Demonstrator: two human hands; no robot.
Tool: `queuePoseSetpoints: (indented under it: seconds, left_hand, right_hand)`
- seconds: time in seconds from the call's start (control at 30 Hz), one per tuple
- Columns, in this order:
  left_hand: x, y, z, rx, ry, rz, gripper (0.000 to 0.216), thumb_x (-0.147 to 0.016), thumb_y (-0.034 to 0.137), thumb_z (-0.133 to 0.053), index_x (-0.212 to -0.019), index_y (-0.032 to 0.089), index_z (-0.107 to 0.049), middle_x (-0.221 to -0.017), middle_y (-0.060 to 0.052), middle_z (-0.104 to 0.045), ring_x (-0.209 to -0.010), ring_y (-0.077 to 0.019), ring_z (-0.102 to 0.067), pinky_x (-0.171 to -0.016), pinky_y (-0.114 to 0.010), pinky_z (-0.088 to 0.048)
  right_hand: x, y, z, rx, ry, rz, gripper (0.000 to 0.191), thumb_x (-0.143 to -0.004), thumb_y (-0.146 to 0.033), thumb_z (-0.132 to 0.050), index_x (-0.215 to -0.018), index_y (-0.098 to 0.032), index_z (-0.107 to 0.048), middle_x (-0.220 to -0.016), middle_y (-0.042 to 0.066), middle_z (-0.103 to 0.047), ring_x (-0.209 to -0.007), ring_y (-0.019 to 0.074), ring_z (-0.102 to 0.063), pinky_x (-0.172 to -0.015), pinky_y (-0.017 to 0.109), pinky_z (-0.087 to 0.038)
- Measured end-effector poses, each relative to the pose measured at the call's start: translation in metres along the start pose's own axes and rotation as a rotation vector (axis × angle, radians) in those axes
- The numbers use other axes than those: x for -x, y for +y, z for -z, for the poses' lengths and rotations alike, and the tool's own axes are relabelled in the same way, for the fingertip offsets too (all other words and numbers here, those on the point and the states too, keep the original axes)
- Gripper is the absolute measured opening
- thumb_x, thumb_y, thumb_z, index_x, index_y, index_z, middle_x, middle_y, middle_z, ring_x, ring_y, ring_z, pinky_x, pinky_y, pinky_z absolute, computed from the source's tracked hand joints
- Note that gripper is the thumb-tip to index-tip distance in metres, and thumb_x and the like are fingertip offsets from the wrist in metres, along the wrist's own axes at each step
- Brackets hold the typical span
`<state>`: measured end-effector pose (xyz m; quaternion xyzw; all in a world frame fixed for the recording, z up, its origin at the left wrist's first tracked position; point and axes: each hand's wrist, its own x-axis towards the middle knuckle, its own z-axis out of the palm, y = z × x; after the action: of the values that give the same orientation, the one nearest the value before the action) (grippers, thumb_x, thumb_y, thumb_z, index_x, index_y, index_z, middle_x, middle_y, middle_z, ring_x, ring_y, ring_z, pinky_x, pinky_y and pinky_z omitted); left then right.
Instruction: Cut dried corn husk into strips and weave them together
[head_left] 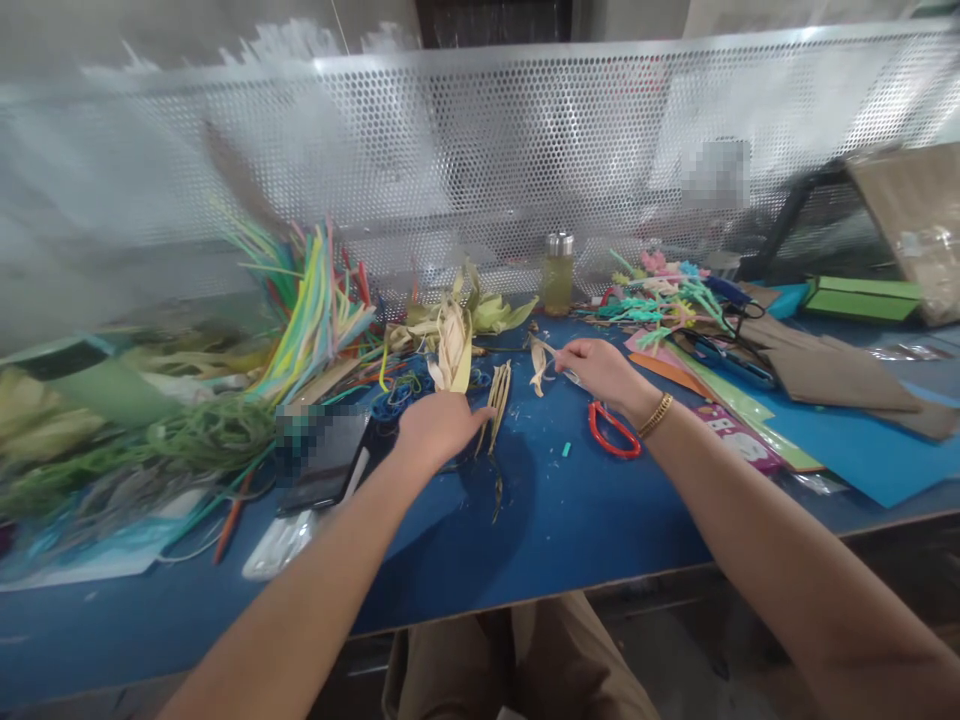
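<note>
Blue table (600, 540) before perforated metal screen (495, 150), head view. Left hand (442, 432) grips near end of pale husk bundle (452, 345) mid-table; long axis runs away from wearer, tips toward screen. Right hand (596, 370) pinches dried husk strip (538, 366), stretching left; red-handled scissors (616, 452) near.

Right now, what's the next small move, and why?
I'd probably bring the dry husk piece toward the pale husk bundle: the right hand seems to pinch that piece, while the left hand is at the bundle's lower end, and the two are apart.
</note>
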<state>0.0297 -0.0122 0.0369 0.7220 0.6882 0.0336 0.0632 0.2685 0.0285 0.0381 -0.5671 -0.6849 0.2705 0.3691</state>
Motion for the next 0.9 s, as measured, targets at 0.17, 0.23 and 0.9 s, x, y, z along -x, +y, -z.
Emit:
queuePoseSetpoints:
  seconds: [0.17, 0.23, 0.9]
  left_hand:
    - [-0.008, 0.032, -0.015, -0.064, 0.005, 0.022, 0.062, -0.074, 0.071, -0.052, -0.084, 0.013, -0.073, -0.092, -0.027, -0.069, -0.095, -0.0431, -0.064, -0.073, -0.044, -0.046]
    - [-0.013, 0.035, -0.017, -0.03, -0.002, 0.046, 0.053, -0.072, 0.063, -0.06, -0.087, 0.014, -0.073, -0.096, -0.027, -0.07, -0.099, -0.0437, -0.063, -0.076, -0.045, -0.046]
    - [0.002, 0.013, -0.003, 1.162, -0.237, 0.057, 0.031, -0.058, 0.039, -0.078, -0.063, 0.016, -0.058, -0.053, 0.004, -0.048, -0.045, -0.0069, -0.035, -0.046, -0.023, -0.019]
  right_hand:
    - [-0.002, 0.01, -0.012, 0.035, -0.013, 0.01, 0.03, -0.083, -0.037, -0.051, -0.073, -0.015, -0.067, -0.05, -0.005, -0.043, -0.046, 0.0082, -0.031, -0.049, 0.025, -0.022]
    - [-0.003, 0.013, -0.015, 0.036, -0.032, 0.009, 0.029, -0.083, -0.037, -0.051, -0.073, -0.015, -0.068, -0.051, -0.005, -0.045, -0.047, 0.0083, -0.034, -0.049, 0.025, -0.024]
    - [0.013, -0.009, -0.048, -0.778, -0.597, -0.315, 0.037, -0.08, -0.052, -0.067, -0.089, -0.016, -0.063, -0.049, -0.013, -0.021, -0.041, 0.0043, -0.013, -0.038, 0.019, -0.01]
